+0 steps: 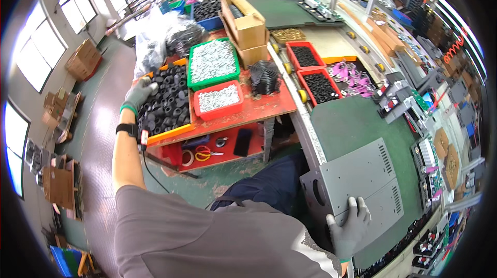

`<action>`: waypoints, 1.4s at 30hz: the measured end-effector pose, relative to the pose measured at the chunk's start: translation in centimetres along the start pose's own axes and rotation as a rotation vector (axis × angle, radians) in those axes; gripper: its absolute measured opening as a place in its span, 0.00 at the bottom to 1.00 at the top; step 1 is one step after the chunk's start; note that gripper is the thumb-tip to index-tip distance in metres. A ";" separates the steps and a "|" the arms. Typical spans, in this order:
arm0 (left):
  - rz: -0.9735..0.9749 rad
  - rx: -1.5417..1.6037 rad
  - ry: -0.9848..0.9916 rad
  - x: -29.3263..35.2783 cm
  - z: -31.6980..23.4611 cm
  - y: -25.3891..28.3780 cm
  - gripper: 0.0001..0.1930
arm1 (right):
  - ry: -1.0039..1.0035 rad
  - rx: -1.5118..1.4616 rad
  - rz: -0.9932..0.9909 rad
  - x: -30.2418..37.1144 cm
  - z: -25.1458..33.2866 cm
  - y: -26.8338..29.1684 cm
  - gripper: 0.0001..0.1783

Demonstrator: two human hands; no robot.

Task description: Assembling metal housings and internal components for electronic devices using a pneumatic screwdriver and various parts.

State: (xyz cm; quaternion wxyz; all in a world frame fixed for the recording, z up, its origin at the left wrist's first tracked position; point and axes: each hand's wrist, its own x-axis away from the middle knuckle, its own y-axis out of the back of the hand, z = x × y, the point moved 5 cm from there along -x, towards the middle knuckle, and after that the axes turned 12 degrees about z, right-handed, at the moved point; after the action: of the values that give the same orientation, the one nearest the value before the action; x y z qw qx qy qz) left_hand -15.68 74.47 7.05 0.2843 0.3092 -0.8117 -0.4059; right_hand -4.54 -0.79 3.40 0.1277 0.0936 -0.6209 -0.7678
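Note:
My left hand (139,95), in a grey glove with a green cuff, reaches to the far left edge of an orange tray (178,132). Black ring-shaped plastic or rubber parts (164,103) fill this tray. The fingers are curled in among the parts, and what they hold, if anything, is hidden. On the right, a grey sheet-metal panel (362,177) with slotted vents and a cut-out handle lies on the green conveyor surface (344,123). My gloved right hand (353,229) rests on its near part, fingers apart and holding nothing.
Beside the orange tray stand a green bin (236,78) and a red bin (242,108) of small pale parts. A black coil (264,77) and cardboard boxes (248,29) are nearby. Red bins (303,45) of black screws line the conveyor. Yellow-handled scissors (203,152) lie on the lower shelf.

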 end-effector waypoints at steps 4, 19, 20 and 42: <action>0.074 -0.215 -0.139 -2.9 -2.6 -3.5 0.39 | 0.003 0.036 -0.005 -0.3 0.6 0.5 0.44; -0.051 -0.612 -0.595 -10.6 -3.3 -7.9 0.30 | 0.012 -0.008 -0.061 0.9 -1.3 0.0 0.38; -0.046 -0.639 -0.556 -10.2 -3.5 -7.5 0.30 | 0.008 -0.016 -0.057 0.9 -1.3 -0.1 0.38; -0.063 -0.443 -0.268 -2.7 -6.3 -7.9 0.22 | 0.047 -0.109 -0.027 0.6 -0.2 1.3 0.43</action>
State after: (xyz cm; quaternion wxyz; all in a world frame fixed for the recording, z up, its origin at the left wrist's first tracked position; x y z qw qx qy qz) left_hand -7.28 69.61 3.08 0.2221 0.2080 -0.7234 -0.6198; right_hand -4.92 -1.45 4.66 0.1370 0.1128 -0.5736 -0.7997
